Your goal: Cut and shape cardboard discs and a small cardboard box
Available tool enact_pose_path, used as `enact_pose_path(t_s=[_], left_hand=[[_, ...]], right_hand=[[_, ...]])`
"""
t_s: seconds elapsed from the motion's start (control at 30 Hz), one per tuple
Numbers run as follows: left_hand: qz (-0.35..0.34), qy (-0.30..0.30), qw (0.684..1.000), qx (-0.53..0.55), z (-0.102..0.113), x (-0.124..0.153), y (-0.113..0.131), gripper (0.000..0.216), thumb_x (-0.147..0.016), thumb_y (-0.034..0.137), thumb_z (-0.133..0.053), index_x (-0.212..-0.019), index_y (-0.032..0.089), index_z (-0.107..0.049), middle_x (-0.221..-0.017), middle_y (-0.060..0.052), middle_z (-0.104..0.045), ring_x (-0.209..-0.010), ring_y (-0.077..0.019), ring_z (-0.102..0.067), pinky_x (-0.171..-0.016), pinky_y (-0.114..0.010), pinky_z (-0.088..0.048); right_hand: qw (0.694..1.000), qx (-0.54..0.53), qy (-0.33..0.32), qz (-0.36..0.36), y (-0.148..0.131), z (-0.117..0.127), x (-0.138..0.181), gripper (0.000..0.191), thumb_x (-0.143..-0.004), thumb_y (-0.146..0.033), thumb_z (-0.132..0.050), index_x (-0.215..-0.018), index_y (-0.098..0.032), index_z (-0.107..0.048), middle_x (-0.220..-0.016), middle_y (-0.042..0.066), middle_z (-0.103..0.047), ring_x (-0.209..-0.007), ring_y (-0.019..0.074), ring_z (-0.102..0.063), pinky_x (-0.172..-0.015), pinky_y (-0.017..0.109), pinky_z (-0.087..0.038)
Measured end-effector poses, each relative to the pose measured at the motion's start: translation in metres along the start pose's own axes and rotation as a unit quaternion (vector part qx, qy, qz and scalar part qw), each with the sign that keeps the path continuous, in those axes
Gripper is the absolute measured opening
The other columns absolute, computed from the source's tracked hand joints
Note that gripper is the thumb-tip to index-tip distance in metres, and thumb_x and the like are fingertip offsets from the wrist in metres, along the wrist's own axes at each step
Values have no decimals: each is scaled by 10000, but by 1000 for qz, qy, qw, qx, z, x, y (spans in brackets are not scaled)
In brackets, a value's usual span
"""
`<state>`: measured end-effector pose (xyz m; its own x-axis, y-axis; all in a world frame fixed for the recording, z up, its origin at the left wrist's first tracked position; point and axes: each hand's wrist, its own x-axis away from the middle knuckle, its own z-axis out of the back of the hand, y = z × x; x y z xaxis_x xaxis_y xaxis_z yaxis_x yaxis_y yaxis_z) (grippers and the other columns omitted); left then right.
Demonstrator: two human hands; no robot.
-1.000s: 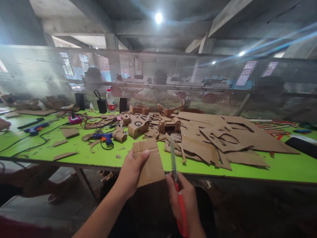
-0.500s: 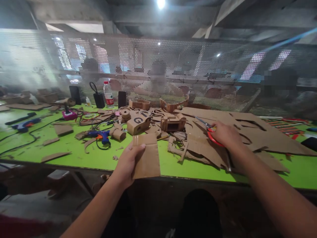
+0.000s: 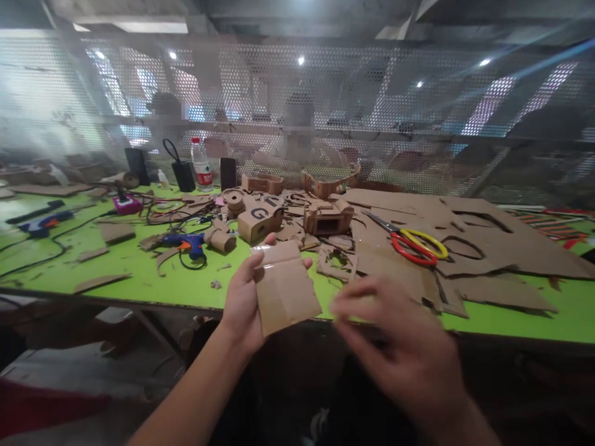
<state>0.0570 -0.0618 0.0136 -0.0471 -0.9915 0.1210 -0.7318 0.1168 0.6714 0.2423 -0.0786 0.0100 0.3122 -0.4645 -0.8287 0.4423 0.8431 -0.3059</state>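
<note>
My left hand (image 3: 242,300) grips a small rectangular cardboard piece (image 3: 284,286) by its left edge, held over the front edge of the green table (image 3: 195,291). My right hand (image 3: 400,341) is just right of the piece, blurred by motion, with its fingers spread and nothing in it. The red and yellow scissors (image 3: 411,240) lie on the cardboard sheets (image 3: 488,254) at the right, away from both hands.
A blue glue gun (image 3: 183,243), cables, cardboard scraps, a cardboard box marked G (image 3: 259,221) and small cardboard models lie on the table. A water bottle (image 3: 201,165) and phones stand by a perforated metal screen (image 3: 325,111), with people behind it.
My right hand put the scissors down on the cardboard sheets and came back toward the cardboard piece. The left hand tilted the piece slightly. The view dipped lower.
</note>
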Motion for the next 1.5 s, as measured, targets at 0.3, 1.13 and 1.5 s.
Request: enact_pose_path(t_s=[0.3, 1.13, 1.5], left_hand=[[-44, 33, 998, 34, -19, 42, -4, 215, -942, 440, -528, -1068, 266, -540, -1092, -92, -682, -782, -221, -700, -633, -361, -613], [-132, 127, 982, -54, -36, 59, -11, 332, -827, 444, -721, -1104, 272, -656, -1111, -48, -675, -830, -165, -636, -618, -247, -588], [13, -70, 995, -65, -14, 67, -14, 474, -787, 615, -697, -1048, 221, -743, -953, -62, -773, -910, -250, -728, -878, -344, -572]], right_hand=[[993, -96, 61, -33, -65, -45, 38, 200, -854, -4, -633, -974, -134, -726, -832, 65, -664, -742, 131, -638, -636, 215, -548], [995, -38, 95, -21, -77, -42, 45, 178, -858, -21, -532, -881, -171, -626, -767, 30, -630, -699, 130, -631, -622, 212, -522], [992, -55, 79, -84, -65, -12, 6, 81, -872, -123, -668, -883, -201, -681, -840, 21, -705, -784, 141, -689, -705, 216, -568]])
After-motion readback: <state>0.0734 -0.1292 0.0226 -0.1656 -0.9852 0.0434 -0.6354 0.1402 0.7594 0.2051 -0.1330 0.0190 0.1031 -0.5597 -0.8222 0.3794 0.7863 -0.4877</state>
